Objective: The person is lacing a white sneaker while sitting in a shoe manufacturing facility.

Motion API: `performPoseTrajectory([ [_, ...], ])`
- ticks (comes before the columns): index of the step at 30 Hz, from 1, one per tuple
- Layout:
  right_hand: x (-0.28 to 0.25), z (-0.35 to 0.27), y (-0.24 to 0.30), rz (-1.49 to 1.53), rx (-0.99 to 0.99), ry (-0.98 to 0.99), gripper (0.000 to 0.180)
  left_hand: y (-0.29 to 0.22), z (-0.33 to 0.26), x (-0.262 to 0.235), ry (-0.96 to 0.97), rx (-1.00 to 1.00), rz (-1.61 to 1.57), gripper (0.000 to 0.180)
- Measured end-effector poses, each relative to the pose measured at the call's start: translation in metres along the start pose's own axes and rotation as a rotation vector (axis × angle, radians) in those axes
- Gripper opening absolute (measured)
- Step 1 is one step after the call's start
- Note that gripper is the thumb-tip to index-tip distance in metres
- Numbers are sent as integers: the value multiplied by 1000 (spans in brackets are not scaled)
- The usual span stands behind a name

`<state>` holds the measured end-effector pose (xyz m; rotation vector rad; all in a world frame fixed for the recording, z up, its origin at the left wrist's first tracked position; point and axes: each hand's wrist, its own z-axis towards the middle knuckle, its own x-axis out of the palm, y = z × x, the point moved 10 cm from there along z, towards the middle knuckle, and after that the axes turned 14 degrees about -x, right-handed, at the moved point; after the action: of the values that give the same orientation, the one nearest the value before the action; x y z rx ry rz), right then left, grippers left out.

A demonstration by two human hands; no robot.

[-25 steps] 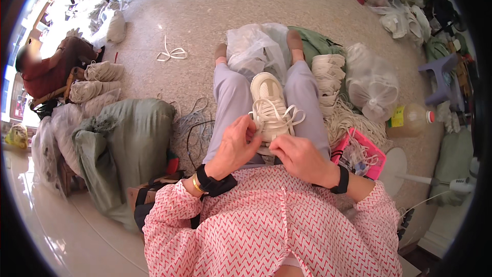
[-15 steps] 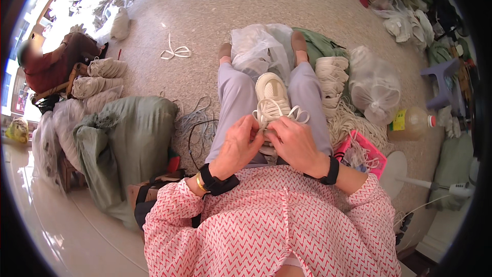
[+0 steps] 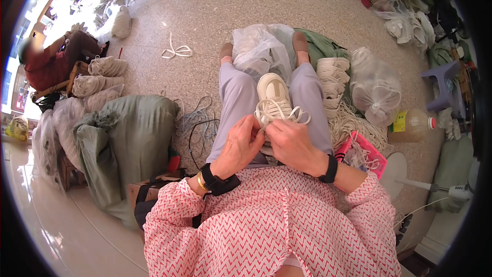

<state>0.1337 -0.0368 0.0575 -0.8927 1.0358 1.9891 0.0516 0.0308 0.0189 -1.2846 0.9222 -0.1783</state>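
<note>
A cream sneaker [image 3: 272, 88] lies between my knees, its toe pointing away from me. Pale shoelace [image 3: 274, 111] crosses its upper and stands out in loose loops on both sides. My left hand [image 3: 242, 142] is closed at the shoe's near left side, thumb and fingers pinched at the lacing. Close against it, my right hand [image 3: 292, 141] pinches at the lace too, its fingertips partly hidden behind its own knuckles. The shoe's tongue and heel are mostly covered by both hands.
Stacked cream shoe uppers [image 3: 333, 79] stand right of my leg, above a heap of laces [image 3: 359, 125]. Nearby are a pink basket [image 3: 379, 161], a jug of yellowish liquid [image 3: 412, 124] and a purple stool [image 3: 441, 82]. Green sacking [image 3: 138, 143] fills the left. Another person [image 3: 51, 64] sits at far left.
My right hand's fingers have curled in a little more at the lace. Both hands stay at the shoe, and the rest looks the same apart from a slight view shift.
</note>
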Motion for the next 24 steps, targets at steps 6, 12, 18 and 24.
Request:
performPoseTrajectory([
  [6, -29, -38, 9, 181, 49, -23, 11, 6, 0, 0, 22, -118, -67, 12],
  [12, -34, -68, -1, 229, 129, -43, 11, 13, 2, 3, 32, -167, -145, 13],
  [18, -33, -77, -43, 401, 554, -16, 10, 17, 6, 7, 57, -200, -131, 15],
  [24, -55, -78, -90, 87, 499, -289, 15, 17, 11, 8, 43, -247, -58, 17],
])
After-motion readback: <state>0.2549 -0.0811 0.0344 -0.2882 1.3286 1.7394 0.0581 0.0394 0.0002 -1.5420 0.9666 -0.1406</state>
